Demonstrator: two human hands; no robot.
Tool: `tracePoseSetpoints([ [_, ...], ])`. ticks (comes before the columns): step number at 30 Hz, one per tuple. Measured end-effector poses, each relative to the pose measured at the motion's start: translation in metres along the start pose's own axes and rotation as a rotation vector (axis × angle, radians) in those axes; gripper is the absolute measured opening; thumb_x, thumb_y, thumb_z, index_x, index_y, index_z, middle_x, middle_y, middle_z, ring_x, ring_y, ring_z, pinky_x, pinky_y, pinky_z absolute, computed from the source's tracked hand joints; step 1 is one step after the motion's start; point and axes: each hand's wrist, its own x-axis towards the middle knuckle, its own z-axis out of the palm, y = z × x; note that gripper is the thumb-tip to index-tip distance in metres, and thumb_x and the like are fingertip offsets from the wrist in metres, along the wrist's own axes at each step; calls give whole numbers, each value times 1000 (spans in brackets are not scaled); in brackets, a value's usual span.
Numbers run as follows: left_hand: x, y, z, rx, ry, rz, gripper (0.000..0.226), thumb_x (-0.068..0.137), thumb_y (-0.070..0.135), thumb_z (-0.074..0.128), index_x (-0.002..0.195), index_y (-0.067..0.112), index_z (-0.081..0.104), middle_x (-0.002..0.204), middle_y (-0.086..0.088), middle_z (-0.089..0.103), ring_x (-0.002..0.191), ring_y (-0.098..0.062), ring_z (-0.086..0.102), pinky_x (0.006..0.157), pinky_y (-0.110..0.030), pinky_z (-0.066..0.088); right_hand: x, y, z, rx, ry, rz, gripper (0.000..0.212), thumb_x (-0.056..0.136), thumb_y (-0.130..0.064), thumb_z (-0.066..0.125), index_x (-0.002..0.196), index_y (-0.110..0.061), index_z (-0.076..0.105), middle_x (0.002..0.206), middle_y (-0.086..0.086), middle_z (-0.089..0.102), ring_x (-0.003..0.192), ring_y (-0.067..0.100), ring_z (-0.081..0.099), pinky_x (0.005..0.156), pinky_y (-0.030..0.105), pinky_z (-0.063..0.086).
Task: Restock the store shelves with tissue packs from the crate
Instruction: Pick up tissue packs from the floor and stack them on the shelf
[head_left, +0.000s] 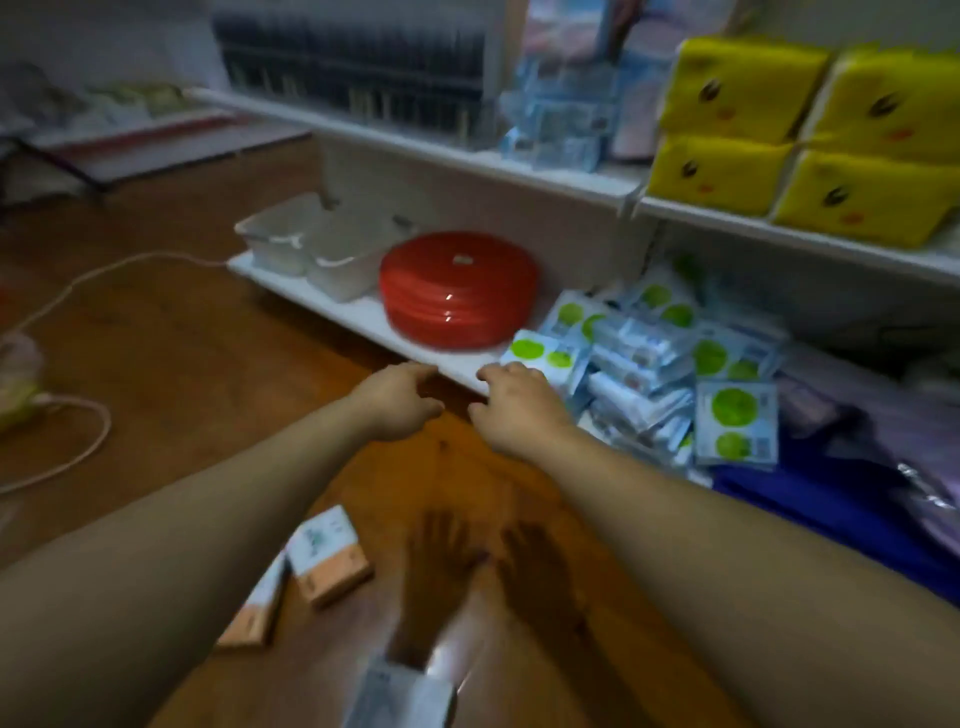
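Note:
Both my arms reach forward over the wooden floor toward the low white shelf (363, 317). My left hand (397, 397) hangs just before the shelf's front edge, fingers loosely curled, holding nothing. My right hand (511, 402) hovers beside it, fingers relaxed and empty, close to a heap of blue-and-green tissue packs (670, 353) on the bottom shelf. Two orange-and-white tissue packs (327, 556) lie on the floor under my left forearm. A pale pack (400, 699) shows at the bottom edge. The frame is blurred by motion.
A red round lidded container (457, 288) and white plastic trays (317, 244) stand on the low shelf. Yellow soft packs (800, 135) fill the upper shelf at right. A white cable (78, 291) loops across the floor at left. Blue cloth (810, 514) lies at right.

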Motion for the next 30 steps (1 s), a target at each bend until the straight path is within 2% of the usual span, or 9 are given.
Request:
tracePoseSetpoints([
  [3,-16,-51,43,-25,-137,-148,64,90,27,60,145,11,30,149,-11,36,129,-26,45,101,-31,38,-16,-5,59,-25,-200,68,47,92,-34,47,135,-16,42,135,14,44,126,35,40,102,41,37],
  [8,-62,-123,123,-38,-414,-345,63,89,27,61,144,14,34,146,-11,38,130,-25,42,99,-26,37,-69,-11,160,-16,-576,116,40,91,-29,52,126,-11,51,132,14,53,119,30,52,94,32,44],
  [11,-92,-138,161,108,-607,-373,56,92,38,53,138,8,41,141,-14,42,118,-26,50,83,-31,48,-102,-13,204,-18,-822,253,54,88,-27,58,135,-6,41,132,14,53,114,29,56,91,32,48],
  [15,-106,-139,183,-41,-773,-518,46,88,34,55,125,6,51,118,-14,58,103,-29,61,76,-39,57,-121,-21,228,117,-944,319,51,93,-20,53,136,0,36,135,17,48,120,29,52,98,34,46],
  [20,-77,-126,165,-251,-503,-448,37,93,22,53,127,9,47,123,-7,53,107,-22,53,91,-31,46,-99,-10,225,462,-660,519,57,88,-34,57,135,-15,30,121,11,56,102,25,58,75,31,49],
  [24,-43,-103,139,-669,-213,-411,51,86,34,62,132,28,41,107,-4,60,85,-21,60,63,-32,51,-54,-2,189,885,-291,636,33,89,-39,58,110,-14,53,107,9,64,93,23,63,86,41,54],
  [26,-28,-87,123,-848,-42,-371,51,86,35,63,131,26,42,109,-7,61,85,-22,63,56,-30,51,-31,2,164,1007,-69,696,28,88,-41,58,96,-16,50,104,8,64,87,22,63,77,38,54],
  [28,-16,-66,104,-924,103,-273,34,92,31,56,123,22,45,111,-5,55,90,-19,57,65,-27,49,-13,4,134,1089,115,715,30,88,-40,59,102,-19,44,101,4,59,81,18,58,68,31,47],
  [30,-8,-43,85,-972,192,-164,24,94,30,53,114,18,45,108,-3,52,91,-17,53,78,-33,47,2,0,105,1166,228,637,41,89,-39,59,122,-24,40,104,5,61,89,22,59,77,35,48],
])
